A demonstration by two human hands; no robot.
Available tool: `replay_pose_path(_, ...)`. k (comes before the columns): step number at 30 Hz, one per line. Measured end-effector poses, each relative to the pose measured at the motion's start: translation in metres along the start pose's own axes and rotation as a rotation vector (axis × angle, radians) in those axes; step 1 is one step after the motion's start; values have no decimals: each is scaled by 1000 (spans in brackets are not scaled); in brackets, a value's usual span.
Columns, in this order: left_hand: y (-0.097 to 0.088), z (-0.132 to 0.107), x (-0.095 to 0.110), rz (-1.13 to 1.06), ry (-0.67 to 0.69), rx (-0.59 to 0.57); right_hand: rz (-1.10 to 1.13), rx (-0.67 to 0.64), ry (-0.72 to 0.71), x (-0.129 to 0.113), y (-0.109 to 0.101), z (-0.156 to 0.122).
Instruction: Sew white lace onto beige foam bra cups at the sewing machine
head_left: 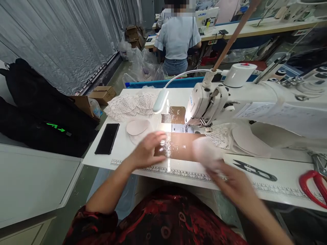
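Observation:
My left hand [146, 149] hovers over the white sewing table [122, 146], blurred by motion, fingers loosely spread near a round pale pad [137, 127]. My right hand [231, 182] is at the table's front edge and grips a pale fabric piece [205, 153], also smeared. Just beyond stands the white sewing machine [230, 102], its needle over the shiny metal plate [176, 127]. White lace and a pale pad [237, 137] lie under the machine arm.
A black phone [107, 138] lies at the table's left. A heap of white lace [130, 103] sits at the back left. Black thread snips [255, 169] and red-handled scissors [313, 185] rest on the right. Another person [177, 37] sits at a far table. Black bags [38, 109] lie left.

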State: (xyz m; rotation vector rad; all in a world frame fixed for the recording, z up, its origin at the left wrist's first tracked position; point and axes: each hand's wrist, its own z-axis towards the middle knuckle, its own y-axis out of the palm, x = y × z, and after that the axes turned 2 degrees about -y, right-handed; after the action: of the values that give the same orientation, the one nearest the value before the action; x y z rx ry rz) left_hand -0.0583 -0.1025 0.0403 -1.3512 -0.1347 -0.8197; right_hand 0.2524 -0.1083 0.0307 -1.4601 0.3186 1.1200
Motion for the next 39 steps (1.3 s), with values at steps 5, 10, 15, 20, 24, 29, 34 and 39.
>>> replay_pose_path(5, 20, 3, 38, -456, 35, -357, 6, -187, -150, -28, 27, 22)
replay_pose_path(10, 21, -15, 14, -280, -349, 106, -174, 275, 2, -24, 6, 21)
replay_pose_path(15, 26, -18, 44, -892, -161, -298, 174, -24, 64, -17, 29, 37)
replay_pose_path(20, 30, -14, 54, -938, -192, -209, 802, -356, 254, -11, 54, 41)
replay_pose_path(24, 36, -18, 34, -836, -353, -99, 981, -354, 316, -14, 54, 36)
replay_pose_path(29, 42, -30, 25, -1188, -509, -223, 1058, -118, 393, -7, 56, 34)
replay_pose_path(34, 48, -39, 28, -1302, -679, -28, 994, 57, 328, 3, 62, 34)
replay_pose_path(39, 58, -35, 38, -1396, -704, 270, 935, -54, 286, 2, 62, 35)
